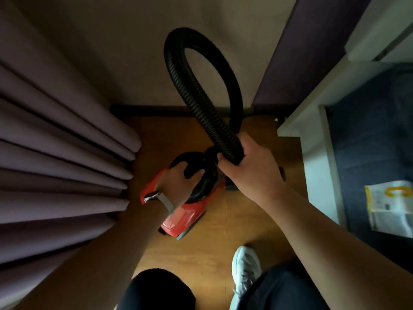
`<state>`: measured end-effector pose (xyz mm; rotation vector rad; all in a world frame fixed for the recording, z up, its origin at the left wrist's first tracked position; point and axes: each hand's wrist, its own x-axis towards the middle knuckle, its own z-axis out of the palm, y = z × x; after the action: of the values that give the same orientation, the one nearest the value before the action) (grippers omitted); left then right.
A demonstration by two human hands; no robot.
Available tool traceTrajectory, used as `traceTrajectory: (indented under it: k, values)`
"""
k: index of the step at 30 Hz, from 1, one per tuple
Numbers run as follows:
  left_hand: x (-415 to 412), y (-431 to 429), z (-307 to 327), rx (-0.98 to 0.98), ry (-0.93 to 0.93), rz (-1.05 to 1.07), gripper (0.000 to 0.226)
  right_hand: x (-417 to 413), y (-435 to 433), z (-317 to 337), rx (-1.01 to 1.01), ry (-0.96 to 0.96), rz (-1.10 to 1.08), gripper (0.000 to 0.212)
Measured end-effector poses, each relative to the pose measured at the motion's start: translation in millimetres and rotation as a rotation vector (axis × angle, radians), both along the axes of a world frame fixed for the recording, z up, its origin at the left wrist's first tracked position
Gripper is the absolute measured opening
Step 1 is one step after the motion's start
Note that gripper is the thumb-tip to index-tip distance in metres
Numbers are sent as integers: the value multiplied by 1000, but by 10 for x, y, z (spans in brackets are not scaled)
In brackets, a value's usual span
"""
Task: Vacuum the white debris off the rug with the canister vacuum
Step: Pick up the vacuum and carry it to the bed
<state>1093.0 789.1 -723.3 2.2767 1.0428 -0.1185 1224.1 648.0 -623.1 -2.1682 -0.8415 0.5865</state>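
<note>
A red canister vacuum (pixel 190 214) with a black top sits on the wooden floor (pixel 212 249) in a narrow corner. My left hand (pixel 181 180) grips the black handle on top of the canister. The black ribbed hose (pixel 201 95) loops up in front of the wall and comes back down. My right hand (pixel 250 168) is curled round the lower end of that hose, just right of the canister. No rug and no white debris are in view.
Purple curtains (pixel 58 139) hang close on the left. A white bed frame (pixel 317 166) with dark bedding and a yellow-and-white booklet (pixel 391 206) stands on the right. My white shoe (pixel 244 271) is on the floor below the vacuum. The wall (pixel 138 50) closes the corner.
</note>
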Motion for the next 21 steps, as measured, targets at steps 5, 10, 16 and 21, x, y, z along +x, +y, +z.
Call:
traceTrajectory:
  k: [5,10,16,21]
  values:
    - [-217,-139,1159,21,9,31,42,-63,-141,1048,-2,24,-6,22]
    - [-487,-287,2468,-10,28,60,41,-289,-191,2274,-7,11,24,23]
    - [-919,-422,4166,-67,-10,157,51,-707,-260,3588,23,-42,55,24]
    - [-1276,-568,5184,43,-139,248,36,-981,-340,4324,81,-112,75,24]
